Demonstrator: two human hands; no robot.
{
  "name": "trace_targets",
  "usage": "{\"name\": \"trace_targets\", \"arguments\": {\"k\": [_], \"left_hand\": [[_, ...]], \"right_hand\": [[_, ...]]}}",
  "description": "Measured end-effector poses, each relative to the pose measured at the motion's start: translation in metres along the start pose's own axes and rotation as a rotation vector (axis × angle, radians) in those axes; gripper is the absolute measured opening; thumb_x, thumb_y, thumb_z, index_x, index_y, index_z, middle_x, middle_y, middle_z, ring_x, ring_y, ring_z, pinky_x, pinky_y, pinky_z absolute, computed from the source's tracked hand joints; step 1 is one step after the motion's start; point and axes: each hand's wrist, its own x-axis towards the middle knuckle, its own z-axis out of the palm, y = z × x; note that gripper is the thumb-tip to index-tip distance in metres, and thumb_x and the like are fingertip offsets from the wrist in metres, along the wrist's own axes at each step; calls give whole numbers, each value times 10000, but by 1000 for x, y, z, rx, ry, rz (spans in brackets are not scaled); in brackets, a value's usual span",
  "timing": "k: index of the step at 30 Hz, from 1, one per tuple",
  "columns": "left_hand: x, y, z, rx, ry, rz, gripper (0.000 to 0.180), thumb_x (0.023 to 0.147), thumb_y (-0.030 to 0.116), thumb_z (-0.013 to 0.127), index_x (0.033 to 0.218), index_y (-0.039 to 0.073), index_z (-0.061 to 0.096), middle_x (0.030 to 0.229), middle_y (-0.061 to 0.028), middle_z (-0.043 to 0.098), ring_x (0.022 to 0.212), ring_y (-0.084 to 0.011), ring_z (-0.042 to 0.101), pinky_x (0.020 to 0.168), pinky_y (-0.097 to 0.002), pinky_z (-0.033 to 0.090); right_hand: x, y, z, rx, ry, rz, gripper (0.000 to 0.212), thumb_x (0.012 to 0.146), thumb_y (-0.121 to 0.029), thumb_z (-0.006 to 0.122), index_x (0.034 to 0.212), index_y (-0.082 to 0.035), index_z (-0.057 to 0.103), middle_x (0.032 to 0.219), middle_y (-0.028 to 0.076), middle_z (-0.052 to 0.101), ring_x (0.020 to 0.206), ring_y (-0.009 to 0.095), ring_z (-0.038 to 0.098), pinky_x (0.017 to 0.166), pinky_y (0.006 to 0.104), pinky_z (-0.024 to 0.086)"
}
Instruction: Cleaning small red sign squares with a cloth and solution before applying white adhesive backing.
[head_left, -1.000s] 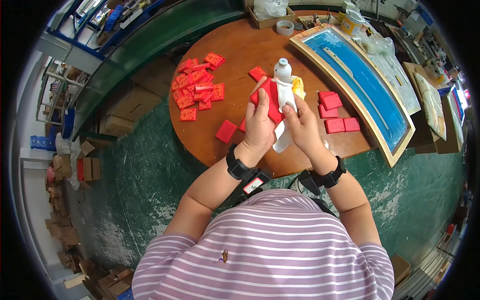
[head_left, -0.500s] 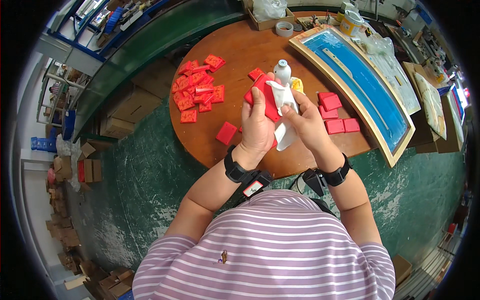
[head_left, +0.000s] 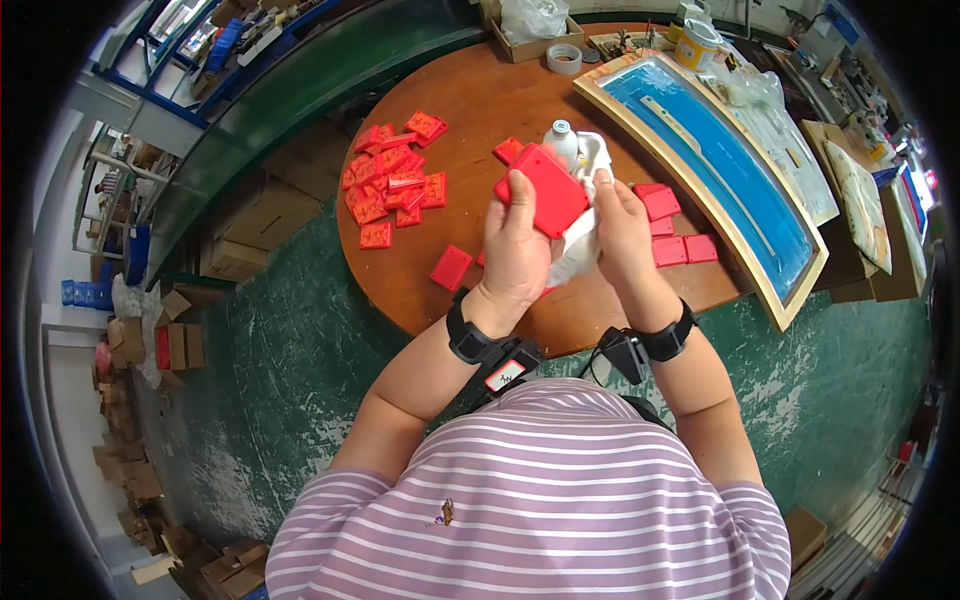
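A flat red plastic case [head_left: 545, 192] is gripped by my left hand [head_left: 516, 240], the thumb pressed on its face. My right hand [head_left: 624, 232] pinches a white cloth [head_left: 592, 160], which bunches up past the fingers and hangs down beside the case. Just beyond the case stands a white bottle [head_left: 562, 138] with a pale cap, its lower part hidden. To the right of my right hand lie several red cases [head_left: 672, 250]. Left of my hands, a single red case [head_left: 452, 266] rests near the table's edge.
A heap of red printed pieces [head_left: 390, 178] covers the left of the round wooden table [head_left: 470, 110]. On the right, a wood-framed blue screen [head_left: 720, 165] leans over the table. A tape roll [head_left: 564, 59], a carton [head_left: 535, 42] and a tin [head_left: 697, 45] stand at the back.
My right hand has drawn the white cloth off the red case's face to the right. The case now shows its whole face and is tilted differently in my left hand.
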Motion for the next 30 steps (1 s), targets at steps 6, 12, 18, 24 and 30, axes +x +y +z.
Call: {"name": "trace_targets", "arguments": {"k": [6, 12, 18, 24, 30], "left_hand": [[4, 16, -5, -26, 45, 72, 525, 982, 403, 468, 1357, 43, 397, 1400, -91, 426, 1309, -234, 410, 1086, -430, 354], [-2, -10, -16, 0, -31, -13, 536, 993, 412, 435, 1350, 14, 405, 1349, -111, 475, 1262, -233, 458, 1076, -395, 359], [-19, -14, -47, -105, 76, -218, 531, 979, 415, 467, 1317, 7, 445, 1273, -109, 536, 1206, -223, 507, 1034, -402, 409], [-23, 11, -173, 360, 340, -211, 312, 934, 220, 615, 1141, -6, 559, 1009, -117, 649, 950, -200, 643, 836, -344, 527], [-38, 3, -285, 623, 481, -303, 250, 886, 198, 678, 1029, 5, 610, 921, -65, 662, 804, -144, 636, 723, -297, 518]], "right_hand": [[2, -16, -27, 77, -23, 216, 401, 1006, -372, 415, 1137, -38, 596, 948, 66, 670, 640, 100, 529, 571, 241, 444], [-20, 15, -6, -491, -133, -190, 339, 956, -260, 574, 1167, 6, 576, 951, 49, 648, 833, 101, 571, 744, 268, 475], [14, 36, -74, -641, -28, -22, 334, 975, -295, 528, 938, 16, 644, 706, 1, 616, 664, 83, 526, 591, 298, 440], [20, 62, -158, -1645, -174, -41, 343, 857, -260, 642, 1094, -16, 600, 888, 188, 661, 802, 365, 622, 726, 423, 498], [11, 110, -126, -1600, -273, -267, 574, 755, -239, 734, 1241, -23, 519, 1228, 213, 540, 1149, 397, 480, 985, 452, 402]]}}
